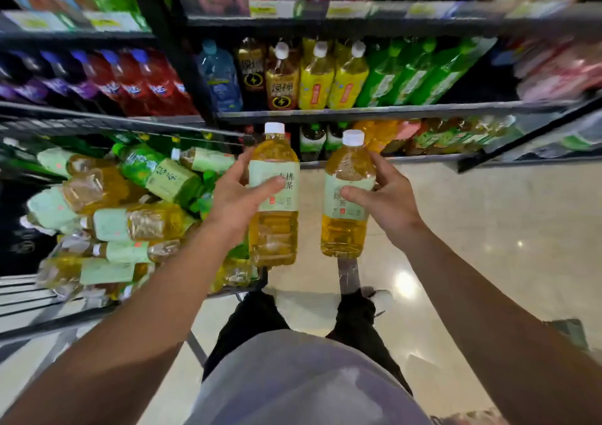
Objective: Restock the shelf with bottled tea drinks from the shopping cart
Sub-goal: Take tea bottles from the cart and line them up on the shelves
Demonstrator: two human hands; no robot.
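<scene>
Two clear plastic amber tea bottles, pale-green labels, white caps, upright, left bottle gripped by left hand, right bottle gripped by right hand

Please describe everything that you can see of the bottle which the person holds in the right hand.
The bottle in the right hand is clear plastic, filled with golden-yellow tea. It has a white screw cap, closed, and a pale green label with dark printed characters around its middle. It is held upright in the air, above the shiny floor and in front of the lower shelf. The right hand grips it at the label, thumb on the front, fingers behind. It does not touch the similar bottle held beside it.
</scene>
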